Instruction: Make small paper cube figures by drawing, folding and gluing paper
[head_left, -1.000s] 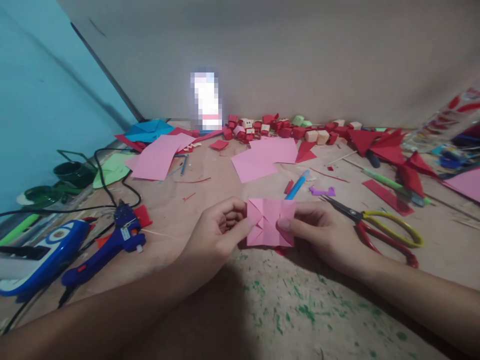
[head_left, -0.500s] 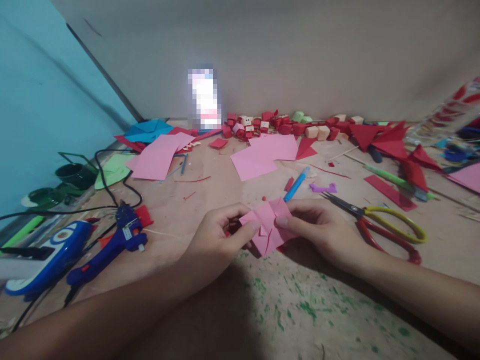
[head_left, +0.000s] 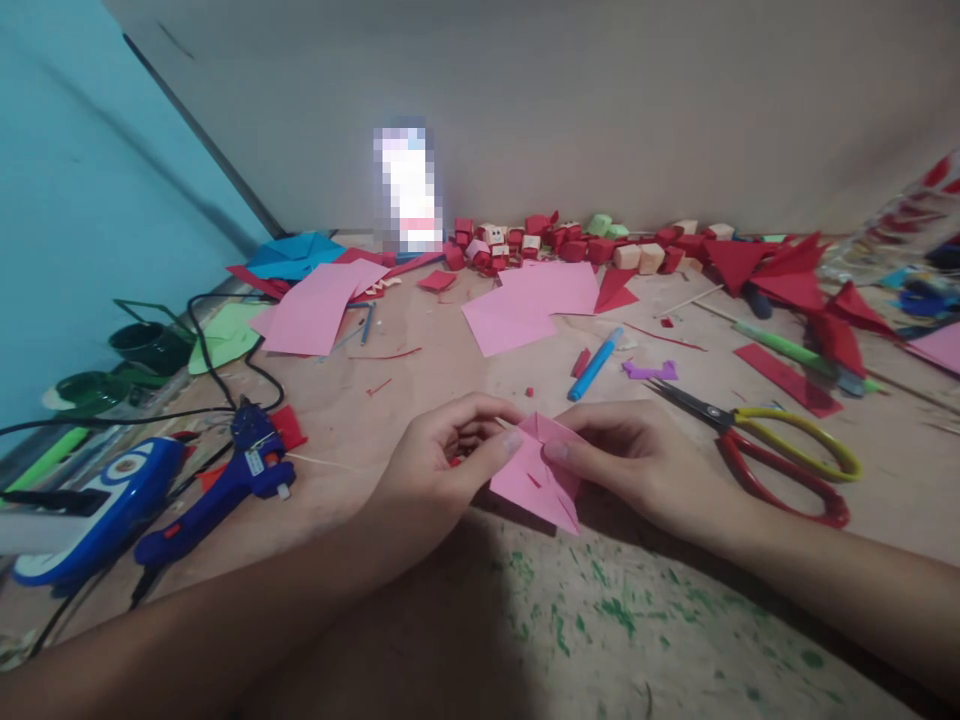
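A small piece of pink paper (head_left: 534, 482), creased and partly folded, is held just above the table between both hands. My left hand (head_left: 454, 455) pinches its upper left edge, thumb on top and fingers behind. On the other side my right hand (head_left: 619, 450) grips the paper near its upper middle, thumb pressed on the face. The fingers beneath the sheet are mostly hidden. Past the right hand lie scissors (head_left: 739, 425) with one yellow and one red handle, blades parted. A blue pen (head_left: 596, 365) rests just beyond the hands.
On the left are a blue glue gun (head_left: 251, 470) and a blue-and-white tool (head_left: 105, 510) with black cords. Pink sheets (head_left: 540, 300) lie farther back. Small folded paper blocks (head_left: 525, 240) line the wall beside an upright, blurred phone (head_left: 409, 190). Red paper pieces (head_left: 780, 270) sit at right.
The pink paper has been turned in the fingers, so one pointed corner now hangs toward me at lower right. Both hands keep hold of it, the right thumb having shifted slightly left.
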